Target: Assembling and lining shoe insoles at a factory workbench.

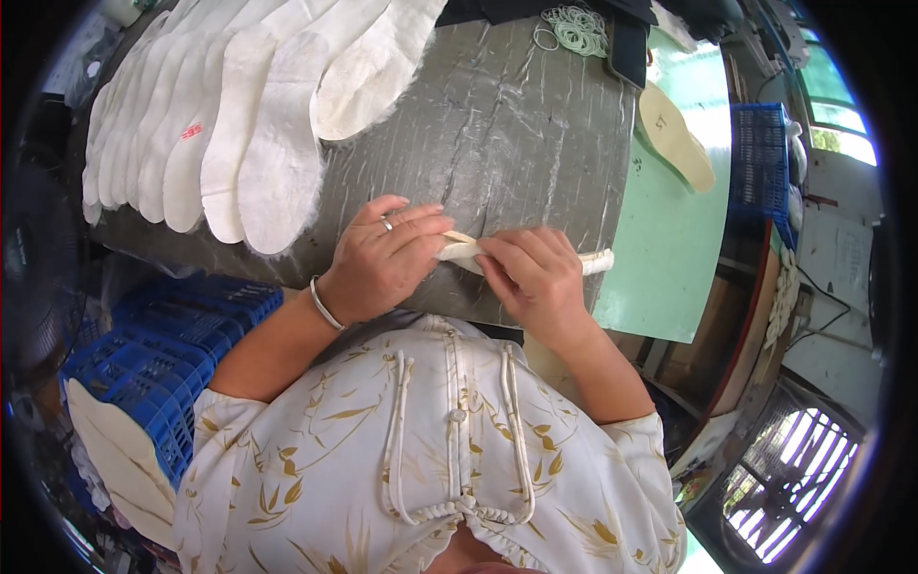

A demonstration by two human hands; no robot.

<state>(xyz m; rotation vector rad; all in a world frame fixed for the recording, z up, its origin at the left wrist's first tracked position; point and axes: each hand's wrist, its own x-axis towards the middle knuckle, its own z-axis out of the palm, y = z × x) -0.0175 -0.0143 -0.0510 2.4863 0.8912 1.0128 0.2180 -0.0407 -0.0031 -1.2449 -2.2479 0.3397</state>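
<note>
Crates of blue latticed plastic [163, 359] sit at the person's lower left, with pale flat sole-shaped pieces [110, 450] leaning against their near side. Above them, a fanned row of white fuzzy felt insoles [229, 115] overlaps along the far left of the grey, wrinkled work surface [516, 124], their edges fibrous and soft.

At the near edge of that surface the left hand [382, 263] — ring on one finger, thin metal bangle at the wrist — is closed in a pinch on the left end of a cream-coloured narrow rolled strip of soft material [464, 252]. The right hand [531, 273] curls over the strip's middle, fingers pressed down and gripping it, while the fluffy right end sticks out past the knuckles, lying on the grey surface.

Farther right, a tan smooth insole [674, 134] lies on a pale green board [669, 249], a bunch of light green rubber bands [574, 27] rests near the top, and another blue crate [760, 158] stands beyond.
</note>
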